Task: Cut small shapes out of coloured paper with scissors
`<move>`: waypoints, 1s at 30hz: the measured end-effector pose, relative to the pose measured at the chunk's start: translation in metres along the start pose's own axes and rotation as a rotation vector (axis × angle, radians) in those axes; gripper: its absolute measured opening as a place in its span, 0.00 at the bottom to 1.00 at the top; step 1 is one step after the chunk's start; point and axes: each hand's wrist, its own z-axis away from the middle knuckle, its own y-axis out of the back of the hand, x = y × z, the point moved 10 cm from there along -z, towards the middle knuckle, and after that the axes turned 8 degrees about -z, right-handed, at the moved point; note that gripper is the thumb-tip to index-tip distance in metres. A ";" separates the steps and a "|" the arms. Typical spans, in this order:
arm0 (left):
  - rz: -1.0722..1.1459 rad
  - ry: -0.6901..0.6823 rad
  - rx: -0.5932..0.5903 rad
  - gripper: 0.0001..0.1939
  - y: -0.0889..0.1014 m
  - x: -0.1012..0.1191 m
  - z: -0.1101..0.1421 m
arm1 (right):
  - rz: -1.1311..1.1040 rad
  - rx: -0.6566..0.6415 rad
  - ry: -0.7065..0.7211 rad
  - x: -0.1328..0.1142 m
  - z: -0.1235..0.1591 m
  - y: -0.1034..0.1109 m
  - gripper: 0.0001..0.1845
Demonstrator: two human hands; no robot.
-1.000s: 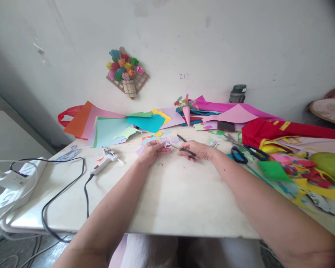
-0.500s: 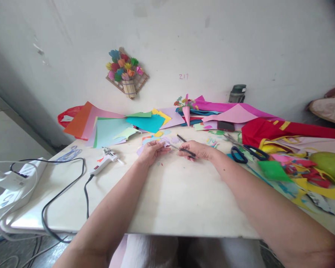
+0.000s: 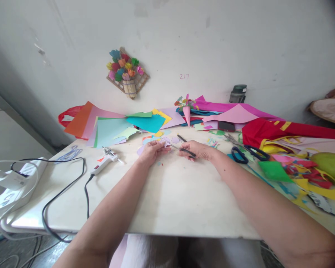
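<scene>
My left hand (image 3: pixel 155 152) is closed in a pinch on a small light purple paper piece (image 3: pixel 166 143). To its right, my right hand (image 3: pixel 194 150) is closed around a slim tool (image 3: pixel 187 152) with a black handle and a thin metal end. That metal end points left, reaching the paper at my left fingertips. A separate-looking black stick (image 3: pixel 181 138) shows just behind my right fingers; whether it belongs to the tool I cannot tell. Several small paper cutouts (image 3: pixel 159 133) lie on the table beyond my hands.
On the left are a glue gun (image 3: pixel 104 163) with its cord and a power strip (image 3: pixel 19 186). Coloured paper sheets (image 3: pixel 111 130) line the wall. A pink paper cone with flowers (image 3: pixel 187 113) stands behind. Large scissors (image 3: pixel 244 150), a phone (image 3: pixel 226 126) and paper scraps (image 3: pixel 309 171) lie right.
My hands, the tool and the purple paper keep nearly the same places. The tool's metal end and the paper have shifted only very slightly.
</scene>
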 end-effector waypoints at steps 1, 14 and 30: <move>0.000 -0.001 -0.001 0.11 0.000 0.000 0.000 | -0.002 0.001 0.002 -0.001 0.000 0.000 0.19; 0.003 0.007 0.013 0.11 0.000 0.000 0.001 | -0.009 0.018 0.009 -0.003 0.000 0.000 0.19; 0.037 0.003 0.010 0.11 0.001 0.001 0.001 | -0.027 0.027 0.040 0.002 -0.005 0.003 0.20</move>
